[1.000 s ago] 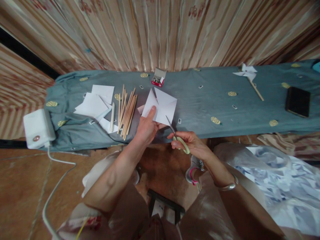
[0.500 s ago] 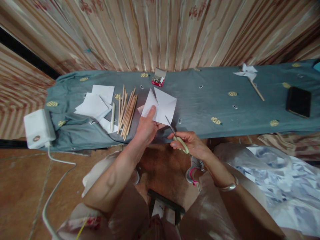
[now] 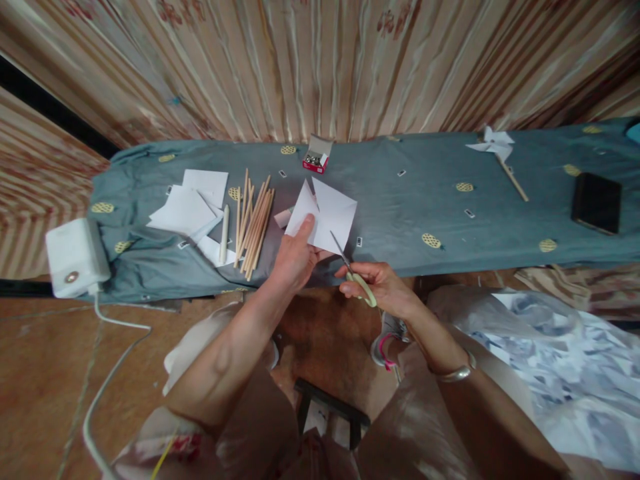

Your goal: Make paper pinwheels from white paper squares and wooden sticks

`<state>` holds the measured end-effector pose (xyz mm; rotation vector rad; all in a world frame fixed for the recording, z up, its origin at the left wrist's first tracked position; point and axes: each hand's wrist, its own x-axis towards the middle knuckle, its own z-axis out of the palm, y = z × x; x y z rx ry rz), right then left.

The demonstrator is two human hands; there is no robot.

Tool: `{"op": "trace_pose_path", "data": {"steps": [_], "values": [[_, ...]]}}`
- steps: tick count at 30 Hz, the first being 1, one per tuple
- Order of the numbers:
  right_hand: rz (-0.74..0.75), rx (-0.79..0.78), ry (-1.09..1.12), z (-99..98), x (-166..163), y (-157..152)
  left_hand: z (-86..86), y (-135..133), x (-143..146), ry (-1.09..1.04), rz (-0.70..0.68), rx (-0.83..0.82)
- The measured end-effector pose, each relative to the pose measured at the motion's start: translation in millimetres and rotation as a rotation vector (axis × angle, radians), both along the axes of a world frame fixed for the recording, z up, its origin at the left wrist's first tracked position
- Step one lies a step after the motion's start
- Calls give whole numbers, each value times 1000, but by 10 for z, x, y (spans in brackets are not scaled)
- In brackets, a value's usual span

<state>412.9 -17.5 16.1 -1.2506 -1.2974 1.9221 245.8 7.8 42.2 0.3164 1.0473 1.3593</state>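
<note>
A square sheet of white paper is gripped near its lower left by my left hand, thumb on top and fingers beneath. One slit runs in from its upper edge. My right hand holds scissors with pale green handles, their blades at the paper's lower right corner and pointing towards its middle. Left of my left hand lies a bundle of wooden sticks, with a white pen-like stick beside it. Past the paper stands a small open red box of metal pins.
White paper sheets lie on the blue-green cloth at left. A white device with a cable sits at the left end. To the right are a paper pinwheel and a dark flat case. Paper scraps fill a bag at lower right.
My left hand and the paper have shifted slightly to the right and down, so the scissor blades sit a little further over the sheet. My right hand has barely moved.
</note>
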Motion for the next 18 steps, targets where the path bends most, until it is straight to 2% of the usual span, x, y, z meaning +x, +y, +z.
{"op": "trace_pose_path", "data": {"steps": [3, 9, 18], "values": [[13, 25, 0, -24, 19, -1, 1, -13, 24, 6, -6, -43], [15, 23, -3, -65, 39, 2, 3, -15, 25, 6, -15, -30], [-4, 0, -10, -26, 14, 6, -37, -12, 32, -19, 15, -22]]}}
